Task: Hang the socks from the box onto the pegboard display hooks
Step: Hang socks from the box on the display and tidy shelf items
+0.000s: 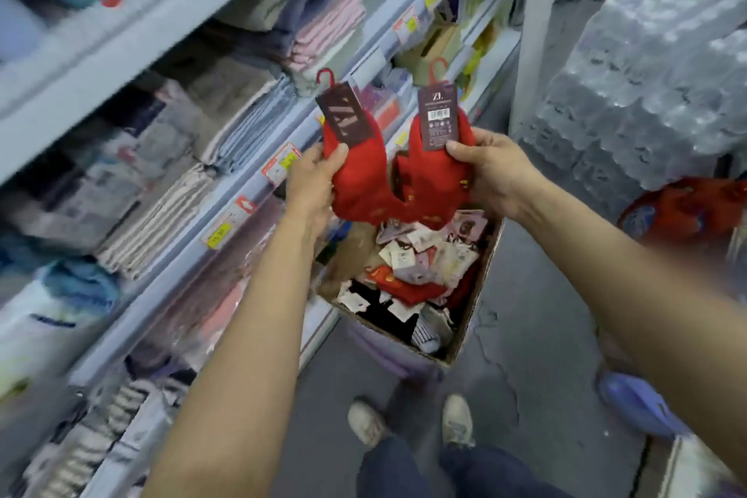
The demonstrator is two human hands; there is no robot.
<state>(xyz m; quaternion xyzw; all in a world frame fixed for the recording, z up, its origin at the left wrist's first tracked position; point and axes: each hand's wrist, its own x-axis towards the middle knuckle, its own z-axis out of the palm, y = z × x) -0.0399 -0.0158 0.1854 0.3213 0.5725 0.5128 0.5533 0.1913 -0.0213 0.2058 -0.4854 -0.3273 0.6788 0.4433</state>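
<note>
Nearest the camera we see the person's two shoes (412,420) on the grey floor, just short of the cardboard box (471,319), which serves as our landmark. The box stands open on the floor, its near corner toward the shoes, and is heaped with loose packaged socks (408,275) in red, white, pink and black.

Directly above the box, both forearms reach forward. Our left hand (313,182) curls its fingers behind a red sock pair (355,178), thumb pressed on the front just below the dark header card (342,115), which tilts leftward; a red plastic hook (325,76) rises from the card. Our right hand (495,174) pinches a second red sock pair (434,182), thumb on the lower edge of its upright card (437,117), fingers wrapped behind; its red hook (438,69) stands above. The two pairs touch at their lower ends, over the box's far edge.

Left of the box and beyond it run blue-grey shelves (226,210) of folded towels. Right of the box lies a red bag (687,208); beyond that rise stacked shrink-wrapped water bottles (655,85).
</note>
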